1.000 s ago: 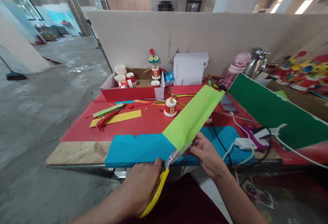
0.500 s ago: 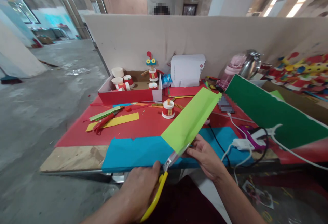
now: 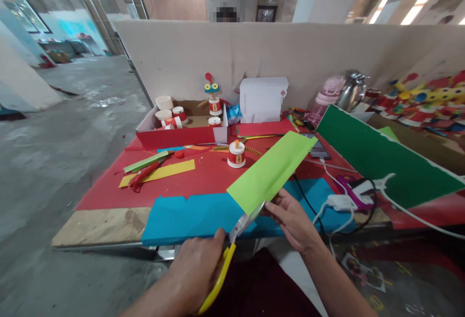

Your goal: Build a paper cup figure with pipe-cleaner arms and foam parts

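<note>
My left hand (image 3: pixel 198 271) is wrapped round the yellow handle of a pair of scissors (image 3: pixel 222 273). Their metal blades point up and right, at the lower edge of a light green paper sheet (image 3: pixel 272 169). That sheet is pinched near its lower right edge by my right hand (image 3: pixel 290 218), close to the blade tips. Beyond the paper a red and white paper cup (image 3: pixel 237 155) with coiled arms stands on the red table covering (image 3: pixel 207 176). Blue paper (image 3: pixel 189 215) lies along the table's front edge, below the scissors and the green sheet.
At the back left, a box (image 3: pixel 181 138) holds several cups. Yellow paper (image 3: pixel 178 169) and red-handled scissors (image 3: pixel 147 174) lie left. A white box (image 3: pixel 263 99) stands at the back. Cables, a power strip (image 3: pixel 341 202) and a green panel (image 3: pixel 385 162) are on the right.
The view has shifted slightly. The far end of the green sheet has dipped a little, and both hands keep their hold.
</note>
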Tool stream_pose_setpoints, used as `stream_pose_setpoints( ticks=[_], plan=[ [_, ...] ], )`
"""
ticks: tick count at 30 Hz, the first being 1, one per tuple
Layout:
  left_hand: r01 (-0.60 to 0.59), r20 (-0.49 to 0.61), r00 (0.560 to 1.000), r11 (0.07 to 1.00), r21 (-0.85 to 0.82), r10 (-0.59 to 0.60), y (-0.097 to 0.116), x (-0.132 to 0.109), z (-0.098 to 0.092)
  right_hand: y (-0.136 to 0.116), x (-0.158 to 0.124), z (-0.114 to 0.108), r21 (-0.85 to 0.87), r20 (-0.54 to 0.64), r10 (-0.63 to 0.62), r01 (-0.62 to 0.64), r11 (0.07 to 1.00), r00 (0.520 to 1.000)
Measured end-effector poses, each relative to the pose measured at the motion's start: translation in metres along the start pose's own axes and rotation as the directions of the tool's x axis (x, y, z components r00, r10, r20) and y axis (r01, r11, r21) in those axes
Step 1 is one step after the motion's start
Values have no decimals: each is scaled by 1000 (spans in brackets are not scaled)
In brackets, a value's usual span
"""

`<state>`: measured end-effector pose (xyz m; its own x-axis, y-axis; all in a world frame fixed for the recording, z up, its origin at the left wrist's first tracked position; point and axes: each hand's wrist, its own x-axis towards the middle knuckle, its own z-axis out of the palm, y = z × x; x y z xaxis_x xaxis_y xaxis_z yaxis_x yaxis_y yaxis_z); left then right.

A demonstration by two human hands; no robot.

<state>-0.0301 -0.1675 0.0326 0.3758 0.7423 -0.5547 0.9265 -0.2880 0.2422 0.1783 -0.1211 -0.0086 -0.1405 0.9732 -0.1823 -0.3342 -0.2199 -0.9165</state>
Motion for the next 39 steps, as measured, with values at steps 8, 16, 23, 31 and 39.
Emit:
stream_pose_setpoints(
  ticks=[8,16,23,31,39],
  plan=[
    [20,3,1000,1000,-4,-20,2,2,0,1,-1,0,-29,41,-16,18,999,999],
    [20,12,1000,1000,14,-20,6,1,-4,-1,-3,-2,-46,67,-20,23,999,998],
    [22,17,1000,999,32,-23,8,1,-6,-2,-3,-1,-60,67,-22,26,998,998],
    [21,23,1000,1000,20,-21,7,1,-4,-3,-1,-4,-53,42,-28,30,998,999],
    [29,42,999,1000,0,-29,6,1,-5,-3,2,-10,-90,-38,-39,36,995,999]
  ],
)
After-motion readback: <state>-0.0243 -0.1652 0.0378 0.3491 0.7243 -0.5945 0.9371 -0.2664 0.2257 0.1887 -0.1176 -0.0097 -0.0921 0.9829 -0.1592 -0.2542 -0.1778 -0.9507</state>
